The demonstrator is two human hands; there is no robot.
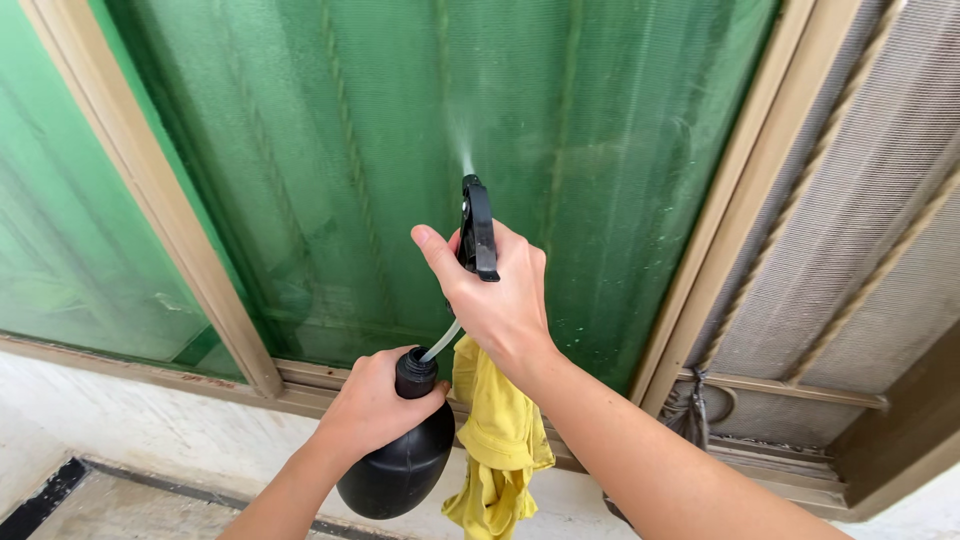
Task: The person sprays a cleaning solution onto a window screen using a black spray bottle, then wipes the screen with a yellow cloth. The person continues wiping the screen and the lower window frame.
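A green window (330, 150) fills the frame; right hand (500, 300) fingers squeeze the sprayer (478, 228) and cloth (497, 440); left hand (375, 405) fingers wrap the bottle (395, 470).

Spray head (477, 228) in right hand (500, 300), above and right of bottle (398, 470) held at its neck by left hand (375, 405). Tube (441, 341) joins the two. Cloth (497, 440) hangs below right hand, right of bottle. Window pane (400, 130) behind all; frame post (160, 200) to left
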